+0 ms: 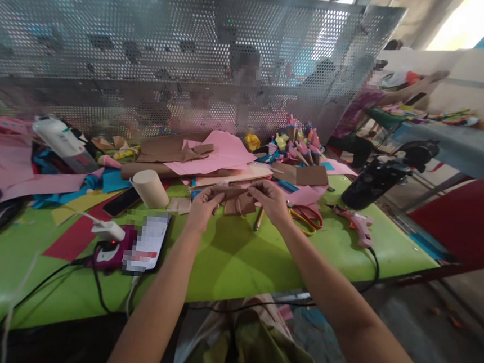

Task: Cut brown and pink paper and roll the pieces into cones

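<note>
- Paper piece (235, 191), brown and small, sits between the two hands, above the near-middle part of the green table (234, 268).
- Left hand (206, 204): thumb and fingertips pinched together on the left end of the piece.
- Right hand (271, 201): thumb and fingers bent, pinched on the right end; exact fingertip contact is too small to read.
- Brown flap (242, 205) shows just below the held piece; cannot tell whether it is joined to it or separate.
- Pencil-like stick (258, 219) stands out just beside the right hand, on its inner side.
- Scissors (317, 216), red and yellow handles, lie right of the right wrist, partly hidden by it.
- Pink glue gun (359, 223) lies farther right, its black cord running off the near edge; black bottle (364, 184) leans behind it.
- Cardboard tube (150, 189) stands tilted left of the left hand, well apart from it.
- Phone (147, 244), screen lit, rests against a purple power strip (112, 252) with a white charger plugged in.
- Pink paper sheet (216, 155) lies beyond the hands; paper cones (302, 144) are heaped to its right, before a perforated metal screen (173, 45).
</note>
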### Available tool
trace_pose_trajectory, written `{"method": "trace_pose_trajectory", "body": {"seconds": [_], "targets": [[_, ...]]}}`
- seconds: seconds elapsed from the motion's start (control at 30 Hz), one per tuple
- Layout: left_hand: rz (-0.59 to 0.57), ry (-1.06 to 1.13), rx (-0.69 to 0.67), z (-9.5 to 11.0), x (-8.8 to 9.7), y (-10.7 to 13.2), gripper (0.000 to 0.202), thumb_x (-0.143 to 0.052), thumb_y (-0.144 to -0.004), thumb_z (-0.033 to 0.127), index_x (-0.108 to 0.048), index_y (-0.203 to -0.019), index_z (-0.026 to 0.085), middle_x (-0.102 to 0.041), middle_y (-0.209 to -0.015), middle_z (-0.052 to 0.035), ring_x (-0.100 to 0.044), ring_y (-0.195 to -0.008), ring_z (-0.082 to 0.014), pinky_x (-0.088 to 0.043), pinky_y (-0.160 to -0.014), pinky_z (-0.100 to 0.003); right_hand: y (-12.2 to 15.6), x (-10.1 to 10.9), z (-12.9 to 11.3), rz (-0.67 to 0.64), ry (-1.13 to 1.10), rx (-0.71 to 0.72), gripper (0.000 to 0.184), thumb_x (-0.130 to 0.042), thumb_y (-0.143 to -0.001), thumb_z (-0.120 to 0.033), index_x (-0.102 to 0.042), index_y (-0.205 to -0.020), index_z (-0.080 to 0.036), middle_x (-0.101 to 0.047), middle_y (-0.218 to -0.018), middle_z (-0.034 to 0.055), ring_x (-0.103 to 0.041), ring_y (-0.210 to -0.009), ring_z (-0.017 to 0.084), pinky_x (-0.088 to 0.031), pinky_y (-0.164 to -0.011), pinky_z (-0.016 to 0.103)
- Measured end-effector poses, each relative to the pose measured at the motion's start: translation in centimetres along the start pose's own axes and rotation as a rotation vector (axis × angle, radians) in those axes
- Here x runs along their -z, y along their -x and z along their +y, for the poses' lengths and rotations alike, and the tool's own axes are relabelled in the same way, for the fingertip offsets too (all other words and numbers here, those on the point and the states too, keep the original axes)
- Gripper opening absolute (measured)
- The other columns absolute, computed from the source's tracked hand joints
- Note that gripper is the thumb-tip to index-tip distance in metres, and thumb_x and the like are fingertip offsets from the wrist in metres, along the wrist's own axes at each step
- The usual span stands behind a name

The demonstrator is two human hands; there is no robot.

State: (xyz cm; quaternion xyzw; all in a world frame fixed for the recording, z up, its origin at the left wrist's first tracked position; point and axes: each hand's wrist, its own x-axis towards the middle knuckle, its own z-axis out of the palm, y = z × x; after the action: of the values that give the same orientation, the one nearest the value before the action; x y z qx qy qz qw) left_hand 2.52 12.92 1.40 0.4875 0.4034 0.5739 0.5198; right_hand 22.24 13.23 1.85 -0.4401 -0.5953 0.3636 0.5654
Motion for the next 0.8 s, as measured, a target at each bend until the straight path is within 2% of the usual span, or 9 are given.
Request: {"method": "trace_pose_trajectory", "body": {"seconds": [0.1, 0.27, 0.5, 0.7, 0.8], "targets": [[0.001, 0.002, 0.003, -0.04, -0.03, 0.02, 0.03, -0.084, -0.064, 0.035, -0.071, -0.085, 0.017, -0.054, -0.056, 0.0053, -0.034, -0.045, -0.0056, -0.021, -0.043, -0.022, -0.01, 0.08, 0.18, 0.003, 0.032, 0.012, 0.034, -0.07, -0.077, -0.054, -0.064, -0.077, -0.02, -0.067, -0.07, 0.0013, -0.06, -0.062, 0.015, -0.047, -0.056, 0.025], [-0.008, -0.002, -0.003, 0.06, -0.04, 0.04, 0.029, -0.083, -0.064, 0.034, -0.072, -0.085, 0.018, -0.055, -0.057, 0.0049, -0.034, -0.045, -0.0056, -0.02, -0.043, -0.022, 0.01, -0.13, 0.31, -0.001, -0.015, -0.033, 0.039, -0.066, -0.079, -0.059, -0.062, -0.077, -0.021, -0.065, -0.069, 0.001, -0.058, -0.06, 0.014, -0.044, -0.054, 0.025], [-0.029, -0.007, 0.0, 0.21, -0.2, 0.07, 0.03, -0.083, -0.064, 0.035, -0.072, -0.086, 0.018, -0.054, -0.056, 0.0057, -0.032, -0.044, -0.0055, -0.019, -0.043, -0.023, -0.01, -0.23, 0.32, -0.037, 0.066, 0.061, 0.034, -0.07, -0.076, -0.054, -0.065, -0.077, -0.02, -0.063, -0.067, -0.0003, -0.056, -0.062, 0.014, -0.042, -0.058, 0.025], [-0.034, -0.012, -0.001, 0.12, -0.26, 0.09, 0.03, -0.082, -0.065, 0.034, -0.072, -0.087, 0.018, -0.055, -0.057, 0.0054, -0.032, -0.044, -0.0055, -0.018, -0.042, -0.022, 0.08, -0.3, 0.44, -0.061, -0.021, -0.041, 0.039, -0.065, -0.08, -0.059, -0.063, -0.075, -0.02, -0.066, -0.067, 0.0013, -0.059, -0.056, 0.015, -0.044, -0.055, 0.026], [-0.037, -0.035, -0.002, 0.08, -0.21, 0.1, 0.03, -0.082, -0.065, 0.034, -0.073, -0.088, 0.017, -0.055, -0.055, 0.0056, -0.033, -0.043, -0.0058, -0.02, -0.042, -0.022, 0.2, -0.3, 0.25, -0.061, 0.046, 0.038, 0.035, -0.065, -0.082, -0.055, -0.066, -0.079, -0.02, -0.07, -0.074, 0.0032, -0.062, -0.063, 0.016, -0.045, -0.059, 0.027]]}}
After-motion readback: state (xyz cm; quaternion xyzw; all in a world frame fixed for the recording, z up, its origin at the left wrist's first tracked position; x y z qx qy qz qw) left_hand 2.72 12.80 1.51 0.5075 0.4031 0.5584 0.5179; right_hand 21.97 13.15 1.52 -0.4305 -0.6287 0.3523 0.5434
